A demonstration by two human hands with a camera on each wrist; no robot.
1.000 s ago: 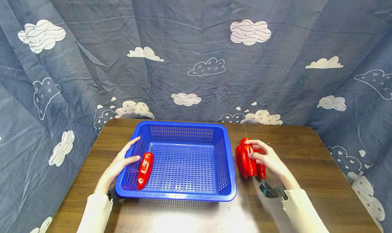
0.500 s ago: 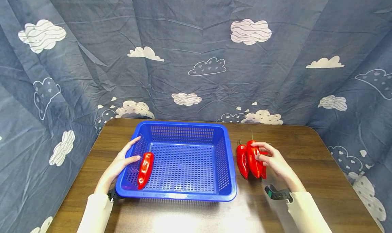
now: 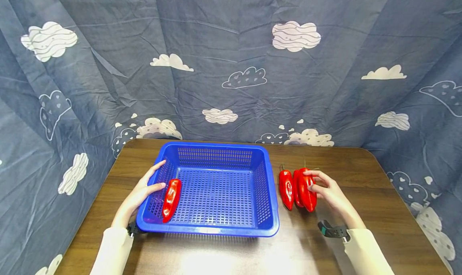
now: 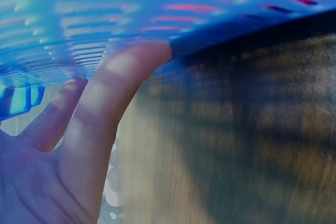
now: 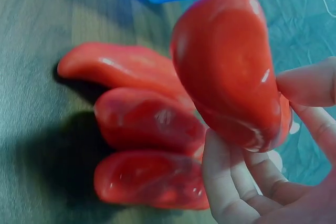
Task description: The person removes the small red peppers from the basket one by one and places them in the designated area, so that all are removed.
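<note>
A red pepper (image 3: 307,191) is pinched between the thumb and fingers of my right hand (image 3: 326,190). In the right wrist view this held pepper (image 5: 226,72) hangs above three more red peppers (image 5: 149,121) lying side by side on the table. From the head view, two of them show, a left pepper (image 3: 286,190) and a partly covered one (image 3: 296,188); the third is hidden. My left hand (image 3: 138,194) holds the left wall of the blue basket (image 3: 216,231), its thumb and fingers reaching over the rim. Inside, along that wall, lies a single pepper (image 3: 171,200).
The brown wooden table (image 3: 346,178) carries the basket at left centre and the loose peppers right of it. A dark blue curtain (image 3: 231,46) with cloud prints hangs behind and at both sides. Black straps (image 3: 335,231) sit at the wrists.
My right hand has moved right with the pepper it holds, uncovering the leftmost pepper and part of another. The left hand, basket and the pepper inside have stayed put.
</note>
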